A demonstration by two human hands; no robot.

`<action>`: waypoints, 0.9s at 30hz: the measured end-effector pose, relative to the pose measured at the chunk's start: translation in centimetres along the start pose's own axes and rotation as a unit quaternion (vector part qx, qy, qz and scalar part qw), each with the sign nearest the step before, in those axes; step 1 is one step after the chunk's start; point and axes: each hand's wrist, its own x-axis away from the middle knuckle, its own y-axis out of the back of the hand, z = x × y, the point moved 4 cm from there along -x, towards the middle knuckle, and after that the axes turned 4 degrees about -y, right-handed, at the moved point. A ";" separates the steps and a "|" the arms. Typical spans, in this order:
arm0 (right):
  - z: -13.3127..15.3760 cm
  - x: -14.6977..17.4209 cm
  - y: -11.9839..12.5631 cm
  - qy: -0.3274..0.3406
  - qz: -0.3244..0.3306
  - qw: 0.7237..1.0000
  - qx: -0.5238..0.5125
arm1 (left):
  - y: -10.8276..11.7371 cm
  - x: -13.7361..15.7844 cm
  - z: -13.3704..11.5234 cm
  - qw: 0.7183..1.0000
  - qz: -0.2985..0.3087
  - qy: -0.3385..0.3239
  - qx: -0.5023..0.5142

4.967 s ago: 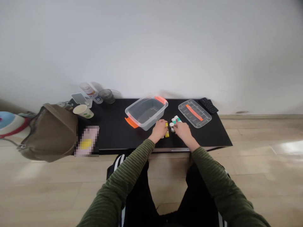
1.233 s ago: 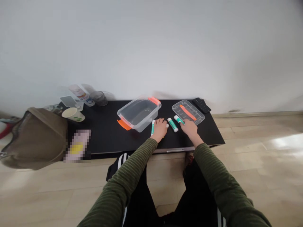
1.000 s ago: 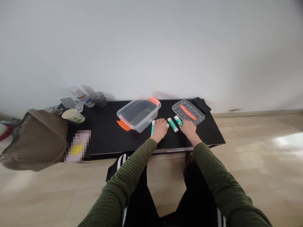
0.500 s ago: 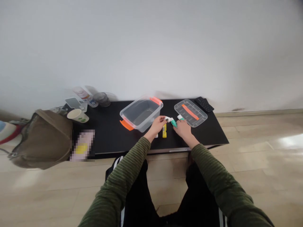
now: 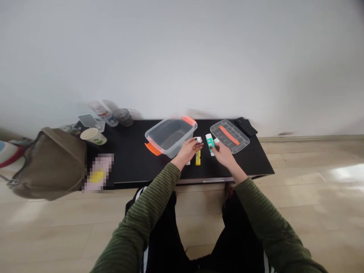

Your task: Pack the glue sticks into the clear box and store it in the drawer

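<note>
My left hand (image 5: pixel 187 150) pinches a small white cap (image 5: pixel 198 140) above the table, just right of the clear plastic box (image 5: pixel 167 137). A green and white glue stick (image 5: pixel 209 142) is held nearly upright between the fingers of my right hand (image 5: pixel 223 153). The cap and the stick are apart. Beside the right fingers shows a white end (image 5: pixel 217 140) of another item, mostly hidden by the hand. Below the left fingers a yellow stick (image 5: pixel 198 159) lies on the table, partly covered. A bit of something white (image 5: pixel 188 163) shows under the left wrist.
The box with orange latches stands on a black table (image 5: pixel 131 163). Its clear lid (image 5: pixel 237 142) with an orange handle lies right, by a dark object (image 5: pixel 246 126). At left are a paper cup (image 5: pixel 93 136), a spray can (image 5: pixel 102 113), a glass (image 5: pixel 123 117) and a brown bag (image 5: pixel 51 163).
The white cap and the green glue stick, close together and slanted before, are now farther apart. My right hand has turned the stick more upright, while the left hand stays near its place.
</note>
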 end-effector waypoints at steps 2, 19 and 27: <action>0.2 0.8 -0.5 0.018 0.020 0.999 -0.044 | -0.1 0.0 0.1 1.000 0.010 -0.003 0.003; 0.9 1.3 0.8 0.168 -0.050 0.983 -0.045 | -0.7 0.4 -0.8 0.997 0.039 -0.052 -0.036; 1.3 1.6 1.0 0.153 -0.047 0.985 -0.060 | -1.2 1.1 -1.0 0.993 0.059 -0.082 -0.054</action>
